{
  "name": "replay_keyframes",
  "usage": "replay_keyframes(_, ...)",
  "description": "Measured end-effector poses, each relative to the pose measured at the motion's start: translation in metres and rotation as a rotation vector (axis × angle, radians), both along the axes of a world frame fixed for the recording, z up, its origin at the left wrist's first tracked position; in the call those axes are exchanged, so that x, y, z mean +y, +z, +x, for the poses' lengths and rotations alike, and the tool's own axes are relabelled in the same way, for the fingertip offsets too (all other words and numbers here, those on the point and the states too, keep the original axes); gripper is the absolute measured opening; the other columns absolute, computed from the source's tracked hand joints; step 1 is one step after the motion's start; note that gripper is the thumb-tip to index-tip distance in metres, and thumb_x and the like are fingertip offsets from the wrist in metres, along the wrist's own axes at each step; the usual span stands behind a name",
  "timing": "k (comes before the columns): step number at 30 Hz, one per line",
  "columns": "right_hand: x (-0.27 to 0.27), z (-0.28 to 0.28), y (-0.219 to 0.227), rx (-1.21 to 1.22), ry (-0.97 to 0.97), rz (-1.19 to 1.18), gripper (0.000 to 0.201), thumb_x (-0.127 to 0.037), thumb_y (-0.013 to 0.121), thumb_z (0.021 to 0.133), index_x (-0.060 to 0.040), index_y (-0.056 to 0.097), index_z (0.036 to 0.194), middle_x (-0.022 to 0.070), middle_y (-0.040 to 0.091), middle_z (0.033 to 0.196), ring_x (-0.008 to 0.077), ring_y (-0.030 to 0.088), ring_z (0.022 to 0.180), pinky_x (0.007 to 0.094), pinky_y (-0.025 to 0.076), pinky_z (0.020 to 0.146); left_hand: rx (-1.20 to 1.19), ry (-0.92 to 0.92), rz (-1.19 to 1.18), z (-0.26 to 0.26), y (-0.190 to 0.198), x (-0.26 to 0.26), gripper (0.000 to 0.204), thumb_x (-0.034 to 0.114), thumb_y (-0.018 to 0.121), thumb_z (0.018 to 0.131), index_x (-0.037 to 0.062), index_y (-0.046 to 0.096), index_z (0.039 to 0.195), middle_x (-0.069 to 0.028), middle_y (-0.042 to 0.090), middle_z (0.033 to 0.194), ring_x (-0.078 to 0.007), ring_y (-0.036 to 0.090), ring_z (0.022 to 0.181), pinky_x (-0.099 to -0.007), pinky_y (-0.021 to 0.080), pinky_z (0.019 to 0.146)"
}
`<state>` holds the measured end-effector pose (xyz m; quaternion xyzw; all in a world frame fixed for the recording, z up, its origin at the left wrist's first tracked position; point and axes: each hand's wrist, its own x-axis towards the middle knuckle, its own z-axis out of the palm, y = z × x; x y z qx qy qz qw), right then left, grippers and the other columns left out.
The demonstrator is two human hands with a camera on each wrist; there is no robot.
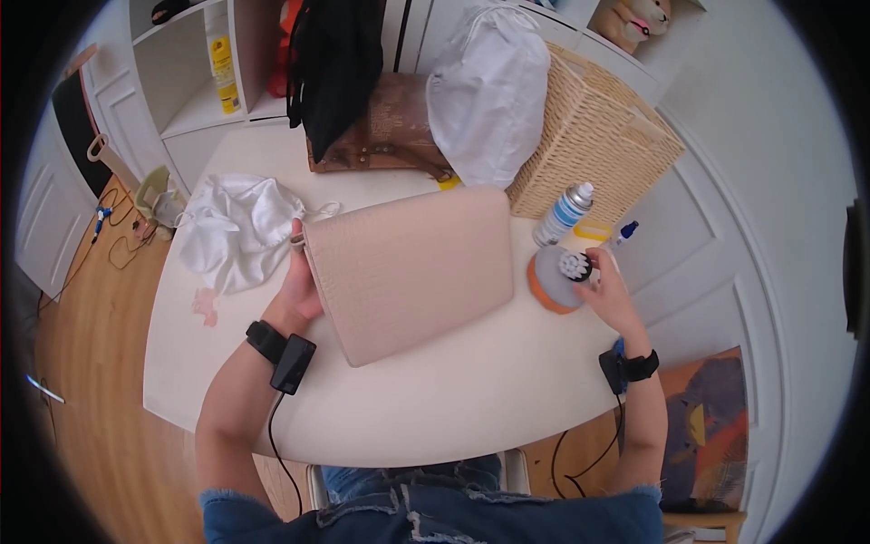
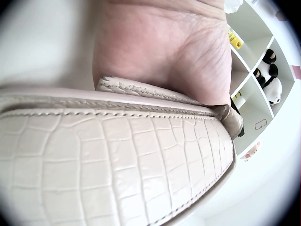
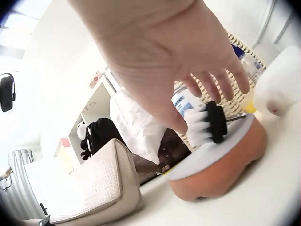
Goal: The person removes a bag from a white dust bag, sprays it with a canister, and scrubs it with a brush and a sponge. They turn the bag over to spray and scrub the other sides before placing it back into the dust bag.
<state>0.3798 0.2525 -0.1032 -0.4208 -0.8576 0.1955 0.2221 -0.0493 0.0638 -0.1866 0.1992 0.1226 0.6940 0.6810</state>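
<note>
A beige crocodile-patterned handbag [image 1: 412, 272] leans up from the table, its stitched edge close in the left wrist view. My left hand [image 1: 304, 283] grips it at its left side, palm against the edge in the left wrist view [image 2: 164, 47]; the fingers are mostly hidden behind it. On the right, a small round brush [image 3: 209, 123] with white bristles and a black base lies on a thick grey-topped orange pad [image 3: 221, 174]. Over the brush hovers my right hand [image 1: 612, 295], thumb near the bristles and fingers spread apart on the far side.
Behind the pad stand a blue-and-white spray can [image 1: 564, 216] and a woven basket [image 1: 589, 136]. A white cloth bag [image 1: 240, 227] lies crumpled at the left. A brown box-like bag [image 1: 390, 118], a black bag [image 1: 340, 72] and a stuffed white drawstring bag [image 1: 489, 100] fill the back.
</note>
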Motion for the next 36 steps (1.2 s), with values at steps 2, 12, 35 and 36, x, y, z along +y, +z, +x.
replay_keyframes(2,0.006,0.001,-0.009,0.023,0.058,-0.057,0.057,-0.001,0.068,0.077,-0.0013,0.041,0.127,0.0198,0.052,0.121,0.0319,0.051,0.117,0.0359,0.040,0.101,-0.013,-0.064,0.028,-0.002,-0.003,0.000,0.094,0.080,0.031,0.082,0.0070,0.042,0.140,-0.0137,0.046,0.141,-0.0287,0.046,0.128,-0.0438,0.036,0.107)
replay_keyframes(12,-0.004,-0.019,-0.009,-0.035,0.028,0.253,0.054,0.001,0.066,0.078,-0.0007,0.044,0.127,0.0214,0.050,0.112,0.0386,0.053,0.105,0.0399,0.044,0.090,-0.054,-0.092,0.067,-0.001,-0.001,0.003,0.093,0.080,0.031,0.082,0.0083,0.041,0.141,-0.0133,0.046,0.141,-0.0285,0.045,0.129,-0.0440,0.036,0.107)
replay_keyframes(35,-0.169,-0.196,0.029,-0.052,0.750,0.266,0.055,-0.030,0.078,0.074,0.0027,0.051,0.110,0.0154,0.056,0.088,0.0296,0.062,0.075,0.0363,0.051,0.062,-0.094,-0.134,0.100,0.002,-0.005,0.000,0.092,0.081,0.031,0.081,0.0071,0.050,0.133,-0.0126,0.054,0.133,-0.0276,0.052,0.120,-0.0437,0.041,0.103)
replay_keyframes(36,-0.168,-0.196,0.029,-0.024,0.761,0.274,0.055,-0.032,0.078,0.074,0.0029,0.052,0.108,0.0151,0.055,0.087,0.0293,0.061,0.075,0.0364,0.051,0.060,-0.100,-0.143,0.087,0.003,-0.004,-0.001,0.092,0.081,0.031,0.081,0.0071,0.050,0.133,-0.0126,0.054,0.133,-0.0276,0.052,0.120,-0.0437,0.041,0.103)
